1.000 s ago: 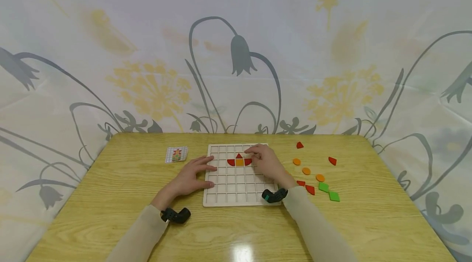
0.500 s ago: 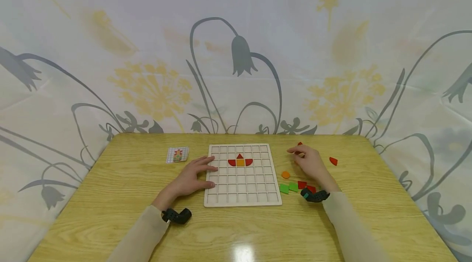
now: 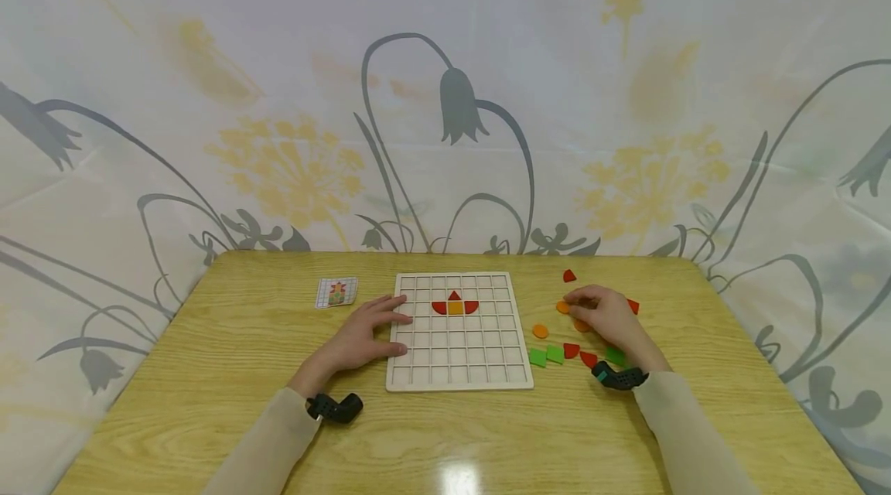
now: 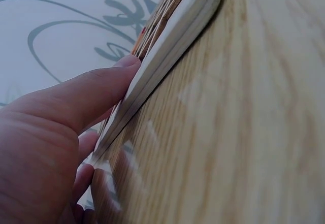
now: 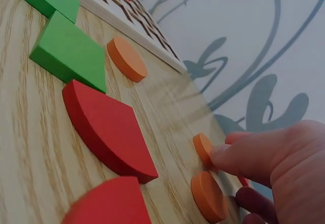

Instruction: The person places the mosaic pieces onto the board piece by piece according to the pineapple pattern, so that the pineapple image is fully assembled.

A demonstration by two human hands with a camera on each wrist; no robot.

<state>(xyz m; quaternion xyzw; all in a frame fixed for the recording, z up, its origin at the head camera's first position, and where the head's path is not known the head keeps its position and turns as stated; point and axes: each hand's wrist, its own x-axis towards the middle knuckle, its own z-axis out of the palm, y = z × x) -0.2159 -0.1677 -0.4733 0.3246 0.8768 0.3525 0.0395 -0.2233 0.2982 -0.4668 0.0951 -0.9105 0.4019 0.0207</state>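
A white gridded board (image 3: 452, 360) lies on the table, with red pieces and an orange square (image 3: 455, 308) forming a small shape on it. My left hand (image 3: 358, 336) rests on the board's left edge with extended fingers; in the left wrist view the thumb (image 4: 109, 84) touches the rim. To the right of the board, my right hand (image 3: 612, 317) is low over the loose pieces. Its thumb tip is beside an orange disc (image 5: 202, 150), with a second orange disc (image 5: 209, 197) just below. No piece shows lifted in that hand; its other fingers are partly hidden.
A small pattern card (image 3: 337, 292) lies left of the board. Green pieces (image 3: 554, 354), red quarter-rounds (image 3: 571, 350) and another orange disc (image 3: 540, 331) lie between board and right forearm. A red piece (image 3: 569, 276) lies farther back. A patterned cloth (image 3: 313, 93) hangs behind the table.
My right hand has left the board and moved right to the loose pieces, then slightly farther right and down toward the orange discs. The left hand has stayed on the board's edge.
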